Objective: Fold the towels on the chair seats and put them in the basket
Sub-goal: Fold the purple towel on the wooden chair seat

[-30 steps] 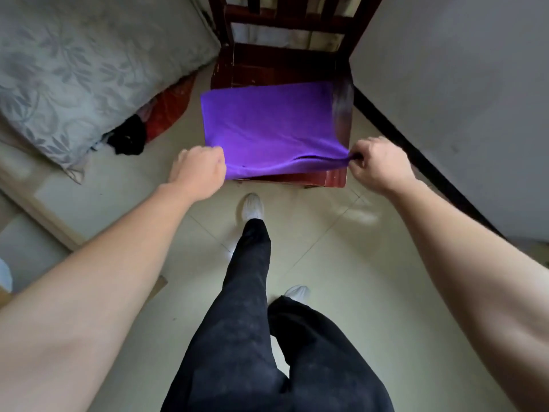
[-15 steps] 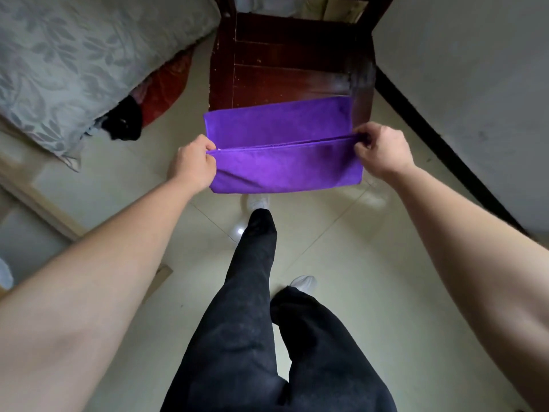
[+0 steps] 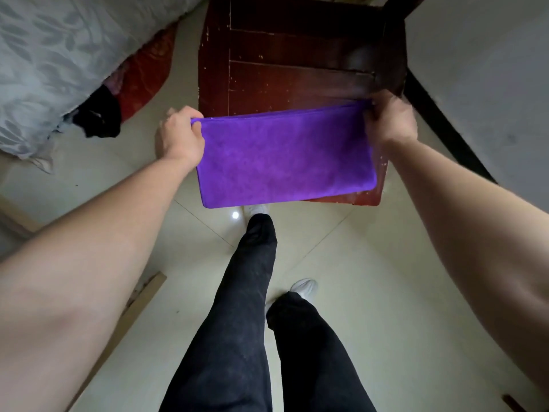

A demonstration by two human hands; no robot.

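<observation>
Head view: towel point(image 3: 285, 162), purple, doubled over into a wide strip, stretched flat between the two hands. Left hand point(image 3: 178, 138) pinches the top left corner, fingers curled over the edge. Right hand point(image 3: 392, 120) grips the top right corner; it is motion-blurred, so the finger detail is unclear. Hands are wide apart, one at each end of the towel's top edge.

Chair point(image 3: 297, 69), dark red wood with chipped paint: the seat runs from beyond the hands to under the towel. The towel covers the seat's near part. Its lower left corner passes the seat's front edge and sits over the floor point(image 3: 371, 292). The seat's front right corner shows just below the towel, under the right hand. Cannot tell whether the towel rests on the seat or is held just above it.

Below the hands: two legs in black trousers point(image 3: 237, 322), white shoes point(image 3: 306, 288), pale tiles. Left of the left hand: grey leaf-print bedding point(image 3: 59, 55), with red cloth point(image 3: 142, 72) and a black item point(image 3: 99, 114) under its edge. Right of the right hand: grey wall point(image 3: 490, 69) with a black skirting point(image 3: 445, 132). Under the left forearm: a wooden board point(image 3: 133, 310) on the floor.
</observation>
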